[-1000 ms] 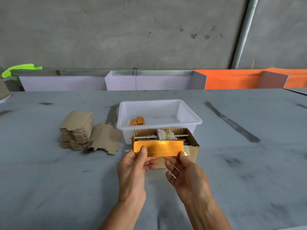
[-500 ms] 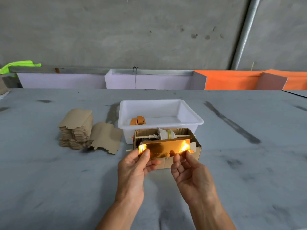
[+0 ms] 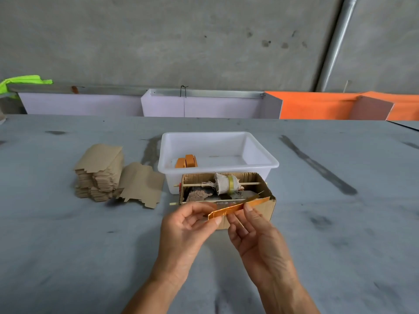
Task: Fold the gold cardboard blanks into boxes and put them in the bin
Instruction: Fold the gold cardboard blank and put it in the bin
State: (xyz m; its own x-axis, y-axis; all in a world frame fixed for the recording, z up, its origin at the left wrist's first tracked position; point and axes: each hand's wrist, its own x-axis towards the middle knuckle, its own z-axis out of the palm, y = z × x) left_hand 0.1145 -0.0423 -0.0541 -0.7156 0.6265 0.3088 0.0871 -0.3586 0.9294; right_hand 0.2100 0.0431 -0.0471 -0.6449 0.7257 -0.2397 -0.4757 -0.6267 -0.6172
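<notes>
Grey table (image 3: 68, 245) carries a white bin (image 3: 260, 155) holding folded boxes (image 3: 187, 161), then a brown carton (image 3: 267, 207), before which left hand (image 3: 183, 232) and right hand (image 3: 258, 236) pinch a tilted gold blank (image 3: 235, 208) by thumb and fingertips.

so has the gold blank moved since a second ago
Yes. The gold blank has tipped from facing the camera to nearly edge-on, and its left end has dropped lower against the open cardboard box behind it.

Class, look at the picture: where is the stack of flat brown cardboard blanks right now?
The stack of blanks sits on the grey table, left of the white bin, with one loose blank between them.
</notes>
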